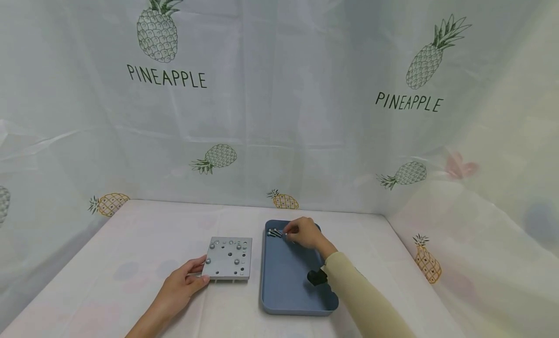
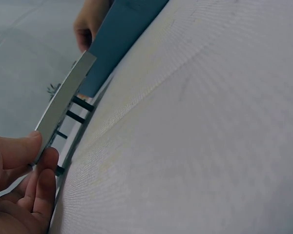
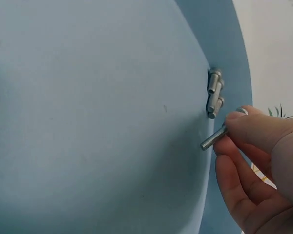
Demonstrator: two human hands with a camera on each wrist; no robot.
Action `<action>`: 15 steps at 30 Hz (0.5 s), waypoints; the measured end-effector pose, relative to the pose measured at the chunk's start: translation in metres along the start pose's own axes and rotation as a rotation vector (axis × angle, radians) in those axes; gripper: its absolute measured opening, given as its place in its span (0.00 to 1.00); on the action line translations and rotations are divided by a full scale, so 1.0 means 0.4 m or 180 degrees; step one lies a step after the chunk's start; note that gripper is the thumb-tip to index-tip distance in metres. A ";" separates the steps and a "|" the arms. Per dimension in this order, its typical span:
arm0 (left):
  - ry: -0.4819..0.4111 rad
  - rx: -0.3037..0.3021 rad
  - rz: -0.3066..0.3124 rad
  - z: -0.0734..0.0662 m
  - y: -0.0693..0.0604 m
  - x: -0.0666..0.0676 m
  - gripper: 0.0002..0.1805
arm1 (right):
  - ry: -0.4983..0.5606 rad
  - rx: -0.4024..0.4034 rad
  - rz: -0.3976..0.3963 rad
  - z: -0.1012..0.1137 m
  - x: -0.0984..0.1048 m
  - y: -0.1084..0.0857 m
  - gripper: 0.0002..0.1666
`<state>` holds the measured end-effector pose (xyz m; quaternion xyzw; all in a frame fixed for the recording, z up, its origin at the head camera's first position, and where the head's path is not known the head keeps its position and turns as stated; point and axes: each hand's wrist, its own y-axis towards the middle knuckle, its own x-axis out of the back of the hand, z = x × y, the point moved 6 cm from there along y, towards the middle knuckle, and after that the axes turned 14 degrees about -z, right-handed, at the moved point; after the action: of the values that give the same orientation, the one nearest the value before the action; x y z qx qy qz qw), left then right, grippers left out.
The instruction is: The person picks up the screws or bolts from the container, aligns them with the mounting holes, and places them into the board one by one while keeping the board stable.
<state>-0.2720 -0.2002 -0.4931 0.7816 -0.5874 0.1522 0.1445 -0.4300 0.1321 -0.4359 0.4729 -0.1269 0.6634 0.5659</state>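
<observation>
A square metal plate (image 1: 222, 260) with several holes and screws stands raised above the table at the centre left. My left hand (image 1: 176, 289) pinches its left edge, thumb on the near corner; in the left wrist view, dark screw shanks (image 2: 75, 117) stick out beneath the plate (image 2: 63, 100). Over the far end of a blue tray (image 1: 292, 279), my right hand (image 1: 305, 233) pinches one screw (image 3: 215, 137) between thumb and fingers, its threaded end pointing out. Several other screws (image 3: 215, 92) lie beside it against the tray's wall, also visible in the head view.
The tray's rim (image 1: 263, 265) stands just right of the plate, with a small gap between. A pale cloth (image 1: 144, 241) covers the table. Behind hangs a curtain (image 1: 279, 109) printed with pineapples. A black strap or device (image 1: 317, 277) is at the right wrist.
</observation>
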 end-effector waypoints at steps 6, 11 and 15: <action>0.0002 -0.0004 -0.0006 0.003 0.001 -0.001 0.35 | 0.0151 -0.0054 -0.0049 0.007 0.002 0.005 0.07; 0.0019 0.0019 -0.0009 0.002 0.000 0.000 0.35 | 0.0259 -0.0128 -0.0074 0.017 0.003 0.007 0.07; 0.0030 0.0027 -0.0010 0.004 0.000 0.000 0.35 | 0.0393 -0.0108 -0.0084 0.029 0.003 0.006 0.07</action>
<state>-0.2720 -0.2010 -0.4945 0.7825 -0.5847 0.1582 0.1443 -0.4262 0.1239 -0.4280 0.4230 -0.0968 0.6815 0.5892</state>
